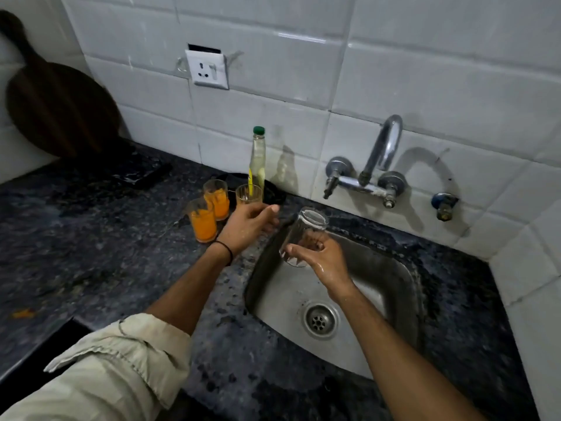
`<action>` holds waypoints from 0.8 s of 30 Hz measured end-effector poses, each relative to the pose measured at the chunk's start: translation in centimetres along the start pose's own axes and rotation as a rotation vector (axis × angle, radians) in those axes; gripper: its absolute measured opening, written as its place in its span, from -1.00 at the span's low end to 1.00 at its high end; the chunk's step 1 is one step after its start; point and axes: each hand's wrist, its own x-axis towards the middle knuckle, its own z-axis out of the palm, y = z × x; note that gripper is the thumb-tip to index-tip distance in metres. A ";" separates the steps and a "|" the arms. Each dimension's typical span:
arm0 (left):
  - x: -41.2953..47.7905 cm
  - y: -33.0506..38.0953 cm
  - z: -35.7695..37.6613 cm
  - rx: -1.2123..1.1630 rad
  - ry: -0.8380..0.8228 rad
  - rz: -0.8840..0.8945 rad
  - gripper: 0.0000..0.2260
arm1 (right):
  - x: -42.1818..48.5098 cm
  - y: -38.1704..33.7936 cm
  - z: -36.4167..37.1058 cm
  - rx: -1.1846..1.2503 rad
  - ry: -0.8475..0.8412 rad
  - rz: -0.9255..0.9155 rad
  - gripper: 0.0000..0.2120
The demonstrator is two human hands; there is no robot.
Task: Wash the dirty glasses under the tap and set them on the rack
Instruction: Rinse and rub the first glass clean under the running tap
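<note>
Head view: the right hand (328,262) grasps the clear glass (306,226), probably slippery and fragile, round its wall over the sink (282,293); the left hand (246,224) meets a dirty glass (249,194), grip unclear.

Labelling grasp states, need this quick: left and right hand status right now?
Left hand: at the near-empty glass; grip cannot be told.
Right hand: holding the clear glass over the sink.

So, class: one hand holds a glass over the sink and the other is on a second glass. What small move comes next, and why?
Probably lift the counter glass across to the sink. The left hand grips it, the right hand holds the clear glass there, and no water runs from the tap.
</note>
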 end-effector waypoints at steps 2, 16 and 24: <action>0.2 -1.4 -3.0 -0.074 0.106 -0.031 -0.78 | 1.7 -1.5 2.2 0.061 -0.056 0.009 -0.80; 8.6 -12.1 -31.3 -0.088 0.514 -0.189 -0.78 | 20.8 -11.1 29.7 0.461 -0.288 0.249 -0.92; 16.1 -20.0 -43.8 0.174 0.474 -0.304 -0.80 | 33.0 -11.8 45.0 0.496 -0.246 0.305 -0.91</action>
